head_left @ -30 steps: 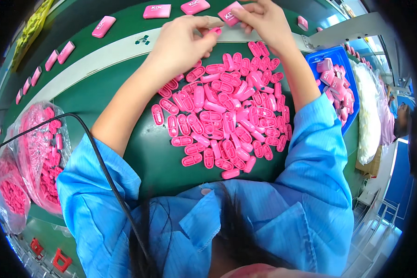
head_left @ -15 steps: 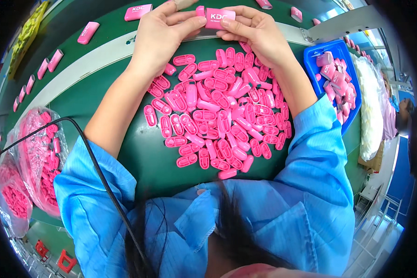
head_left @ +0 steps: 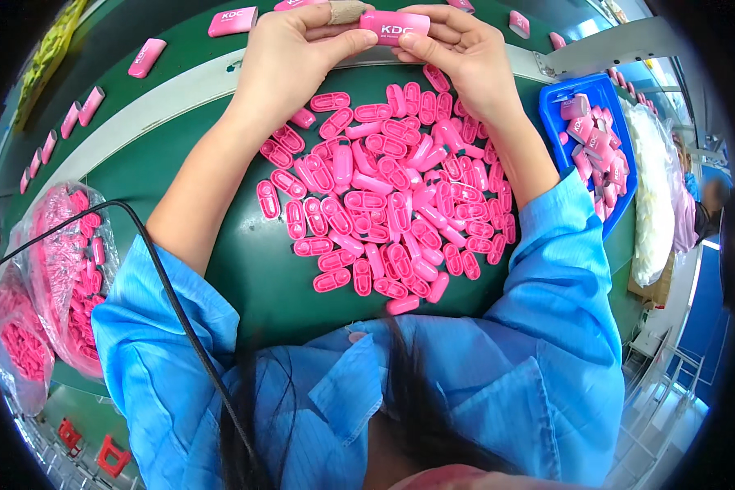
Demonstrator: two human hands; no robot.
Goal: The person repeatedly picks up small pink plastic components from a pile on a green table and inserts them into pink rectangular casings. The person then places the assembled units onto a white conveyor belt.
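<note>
Both hands hold a flat pink case [head_left: 396, 29] with pale lettering above the far edge of the work area. My left hand [head_left: 296, 55], with a tan covering on one finger, is closed on the case's left end, thumb against its lower left corner. My right hand [head_left: 470, 64] grips the right end between thumb and fingers. The cap seen earlier at the left end now sits flush against the case, partly hidden by my fingers. Below my hands a heap of small pink oval caps [head_left: 396, 200] covers the green surface, some hollow side up, some turned over.
A blue tray [head_left: 547, 122] of pink cases stands at right, beside a white plastic-wrapped bundle [head_left: 655, 196]. Beyond a pale rail [head_left: 151, 106], more cases [head_left: 147, 58] lie on a green belt. Clear bags of pink caps [head_left: 65, 278] and a black cable [head_left: 165, 282] are at left.
The gap between the cap and the case has closed. Both hands have shifted slightly right with the case. Cases on the belt beyond the rail have slid left.
</note>
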